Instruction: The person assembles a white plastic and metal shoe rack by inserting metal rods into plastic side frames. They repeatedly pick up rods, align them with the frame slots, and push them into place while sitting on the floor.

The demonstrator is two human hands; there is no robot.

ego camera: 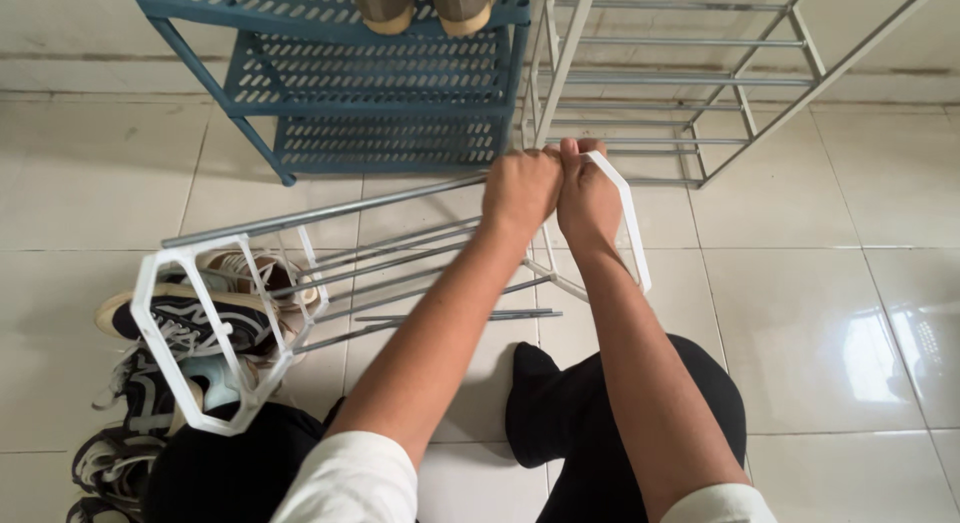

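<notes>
Nearest to me, my knees in dark trousers (620,413) rest on the white tiled floor (840,313), and both forearms reach forward over them. My left hand (520,188) and right hand (588,198) sit pressed together, fingers (575,148) curled shut around the top of a white plastic end frame (630,223), which stands roughly upright just beyond my knees. That frame belongs to a half-built rack: several thin grey metal rods (400,258) run from it leftward and slightly toward me to a second white end frame (190,333), which tilts over a heap of sneakers. One loose rod (480,315) lies flat on the floor under my left forearm.

The sneakers (180,323), dark blue and white with tangled laces, crowd the near left part of the floor and lie under the rack on that side.

Farther off, a blue plastic shoe shelf (380,83) stands against the wall with a pair of tan shoes (420,3) on its top tier. Just to its right stands a bare grey metal rack (700,83).
</notes>
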